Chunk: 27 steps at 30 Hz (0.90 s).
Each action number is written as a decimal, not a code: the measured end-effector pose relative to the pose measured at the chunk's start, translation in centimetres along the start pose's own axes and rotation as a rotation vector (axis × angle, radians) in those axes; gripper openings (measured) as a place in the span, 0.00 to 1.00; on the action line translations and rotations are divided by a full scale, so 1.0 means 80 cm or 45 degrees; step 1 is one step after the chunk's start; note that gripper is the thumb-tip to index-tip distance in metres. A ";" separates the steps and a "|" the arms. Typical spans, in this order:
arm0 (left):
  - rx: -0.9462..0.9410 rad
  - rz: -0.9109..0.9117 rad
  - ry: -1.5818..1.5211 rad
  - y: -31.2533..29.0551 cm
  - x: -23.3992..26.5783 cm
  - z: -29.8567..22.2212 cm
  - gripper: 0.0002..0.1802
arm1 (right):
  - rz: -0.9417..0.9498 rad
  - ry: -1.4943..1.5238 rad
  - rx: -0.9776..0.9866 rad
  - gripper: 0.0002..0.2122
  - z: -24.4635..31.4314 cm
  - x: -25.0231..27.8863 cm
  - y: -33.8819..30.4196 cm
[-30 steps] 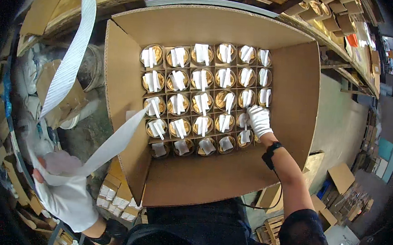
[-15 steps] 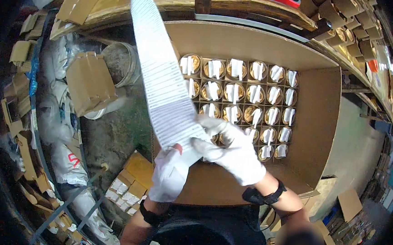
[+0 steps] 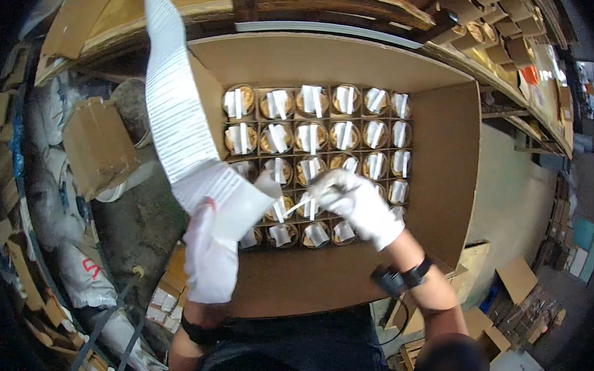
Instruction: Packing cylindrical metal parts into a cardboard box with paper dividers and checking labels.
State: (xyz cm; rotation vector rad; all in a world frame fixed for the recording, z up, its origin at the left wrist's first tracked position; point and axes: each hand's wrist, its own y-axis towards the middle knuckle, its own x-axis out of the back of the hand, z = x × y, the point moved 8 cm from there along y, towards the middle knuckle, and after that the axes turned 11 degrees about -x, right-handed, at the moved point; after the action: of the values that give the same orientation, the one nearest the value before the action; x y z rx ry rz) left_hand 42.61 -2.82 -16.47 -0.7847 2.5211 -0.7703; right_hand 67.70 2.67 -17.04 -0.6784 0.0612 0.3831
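Observation:
A long white strip of labels with many thin dark lines [image 3: 176, 94] hangs from the upper left down to my gloved left hand [image 3: 210, 262]. That hand grips its lower end, and the free end curls over beside it. My gloved right hand [image 3: 364, 204] is closed in a pinch over the open carton [image 3: 444, 147]. From its fingertips a narrow white label [image 3: 300, 205] slants down to the left. Below, rows of round containers [image 3: 278, 104] stand between cardboard dividers, most with white paper pieces on top. My right hand hides some of them.
Beyond the carton runs a wooden bench [image 3: 337, 9] with cardboard tubes [image 3: 490, 30] at its right. To the left stand a brown cardboard box [image 3: 100, 147] and white sacks [image 3: 81, 267]. A small carton of white boxes [image 3: 165, 300] is at lower left.
My right hand has drawn away from the label strip to the right, with a narrow white label at its fingertips. The strip's lower end now curls loose. The view has shifted.

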 end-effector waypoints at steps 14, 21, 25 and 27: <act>-0.528 0.414 0.663 -0.016 -0.018 -0.043 0.17 | -1.206 -1.802 -0.709 0.06 -0.279 0.354 -0.058; -0.745 0.520 0.706 -0.023 -0.009 -0.047 0.17 | -1.531 -1.102 -0.714 0.14 -0.183 0.316 -0.102; -0.480 0.225 0.521 -0.013 -0.010 -0.016 0.14 | -0.889 -0.133 -0.100 0.08 -0.110 0.193 -0.033; -0.343 0.255 0.624 -0.014 -0.012 -0.007 0.15 | -0.543 -0.103 0.022 0.10 -0.001 0.059 -0.013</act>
State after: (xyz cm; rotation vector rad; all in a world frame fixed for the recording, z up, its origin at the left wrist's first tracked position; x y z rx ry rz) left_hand 43.50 -2.80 -15.22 -0.4461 3.1326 -0.6184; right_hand 72.45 3.42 -17.34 -0.6389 -0.1554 -0.0003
